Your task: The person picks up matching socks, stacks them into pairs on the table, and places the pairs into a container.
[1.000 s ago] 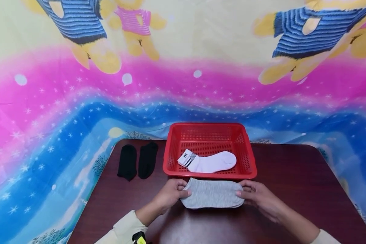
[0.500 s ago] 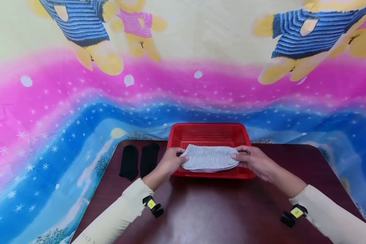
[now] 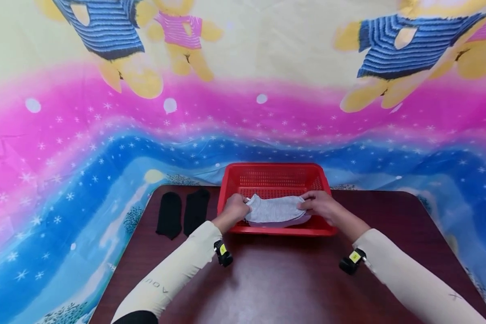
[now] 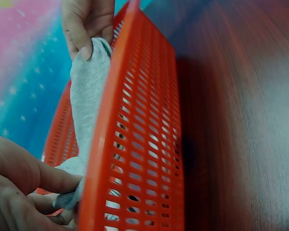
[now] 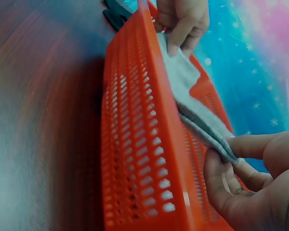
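A folded pair of grey ankle socks (image 3: 275, 209) is stretched level inside the red basket (image 3: 283, 231), above a white sock (image 3: 285, 223) that shows only along its lower edge. My left hand (image 3: 236, 209) pinches the left end of the grey socks between thumb and fingers. At their other end, my right hand (image 3: 321, 207) pinches them the same way. In the right wrist view, the layered edges of the grey socks (image 5: 202, 113) dip below the basket rim beside my right thumb and fingers (image 5: 248, 147).
Two black socks (image 3: 169, 216) lie side by side on the dark wooden table (image 3: 267, 279), left of the basket. Behind the table hangs a patterned cloth (image 3: 243, 117). The basket's near wall (image 4: 139, 125) rises between the hands and the table front.
Both hands have carried the grey socks from the table in front of the basket forward over its near rim, then down into it. The black socks stay in place.
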### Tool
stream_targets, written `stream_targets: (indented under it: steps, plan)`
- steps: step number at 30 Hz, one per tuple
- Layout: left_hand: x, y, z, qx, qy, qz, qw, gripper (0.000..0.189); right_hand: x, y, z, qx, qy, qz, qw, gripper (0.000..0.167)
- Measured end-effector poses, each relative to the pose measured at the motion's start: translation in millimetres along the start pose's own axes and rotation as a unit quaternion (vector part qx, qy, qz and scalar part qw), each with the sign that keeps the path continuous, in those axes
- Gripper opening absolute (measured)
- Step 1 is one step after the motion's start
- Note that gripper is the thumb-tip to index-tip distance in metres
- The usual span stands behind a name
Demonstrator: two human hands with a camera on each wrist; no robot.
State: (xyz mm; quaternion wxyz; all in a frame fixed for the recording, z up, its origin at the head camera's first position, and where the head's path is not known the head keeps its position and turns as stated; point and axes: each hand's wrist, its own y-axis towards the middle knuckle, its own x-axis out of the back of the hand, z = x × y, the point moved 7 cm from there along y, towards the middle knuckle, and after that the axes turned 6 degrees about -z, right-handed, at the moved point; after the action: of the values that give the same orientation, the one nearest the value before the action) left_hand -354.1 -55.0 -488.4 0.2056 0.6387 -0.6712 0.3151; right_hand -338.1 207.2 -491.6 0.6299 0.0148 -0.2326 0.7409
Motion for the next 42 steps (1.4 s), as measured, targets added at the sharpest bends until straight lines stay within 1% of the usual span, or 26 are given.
stream_targets:
  steps: [2,3,6,8,9,12,14,17,20,22,26,29,33,37,39,42]
  plan:
    - [-2.2,4.2,1.7,-0.01,0.013,-0.014,0.9998,0.006,-3,4.1,-4,-0.007,-0.022,-0.014,0.9996,0.048]
    - [-4.1,5.9,2.7,-0.014,0.017,-0.016,0.9996,0.007,-4,6.1,-6,-0.01,-0.036,-0.021,0.9991,0.047]
    - [-10.5,10.6,5.3,-0.022,0.029,-0.013,0.9993,0.023,-6,11.1,-12,-0.014,-0.069,-0.045,0.9965,0.045]
    - [-15.1,13.2,7.5,-0.018,0.034,-0.004,0.9993,0.033,-7,13.8,-16,-0.014,-0.084,-0.053,0.995,0.043]
    - [-17.6,14.3,9.1,-0.012,0.037,0.003,0.9993,0.038,-7,14.9,-18,-0.011,-0.093,-0.055,0.9941,0.043]
    - [-22.4,16.5,12.7,0.001,0.045,0.014,0.9989,0.044,-7,18.3,-23,0.001,-0.128,-0.065,0.9896,0.041]
    - [-24.2,17.8,13.6,0.002,0.049,0.016,0.9987,0.043,-7,20.3,-24,0.011,-0.153,-0.075,0.9854,0.038]
    - [-26.1,19.8,13.7,-0.004,0.052,0.014,0.9985,0.04,-6,23.6,-24,0.026,-0.189,-0.088,0.9777,0.035]
    - [-28.2,20.8,15.2,-0.001,0.055,0.015,0.9984,0.036,-7,27.0,-24,0.036,-0.223,-0.092,0.9698,0.034]
    - [-29.6,21.1,16.2,-0.004,0.073,0.014,0.9972,0.032,-9,29.3,-26,0.039,-0.242,-0.092,0.9652,0.032]
    - [-29.2,20.8,15.2,-0.021,0.116,0.001,0.993,0.019,-14,32.2,-28,0.042,-0.262,-0.088,0.9601,0.023]
    - [-29.5,21.3,13.8,-0.033,0.13,-0.005,0.991,0.015,-17,32.4,-27,0.044,-0.274,-0.088,0.9567,0.016]
    - [-32.6,23.4,11.5,-0.045,0.126,-0.005,0.9909,0.023,-18,32.5,-27,0.038,-0.28,-0.088,0.9553,0.014]
    - [-36.3,24.6,14.8,-0.031,0.104,0.002,0.9941,0.023,-21,33.5,-27,0.049,-0.294,-0.088,0.9505,0.015]
    - [-36.6,25.8,15.6,-0.028,0.103,0.006,0.9943,0.023,-21,33.4,-26,0.057,-0.309,-0.088,0.9452,0.013]
    - [-35.1,27.5,16.2,-0.02,0.099,0.016,0.9947,0.029,-20,31.0,-18,0.084,-0.346,-0.105,0.9286,0.014]
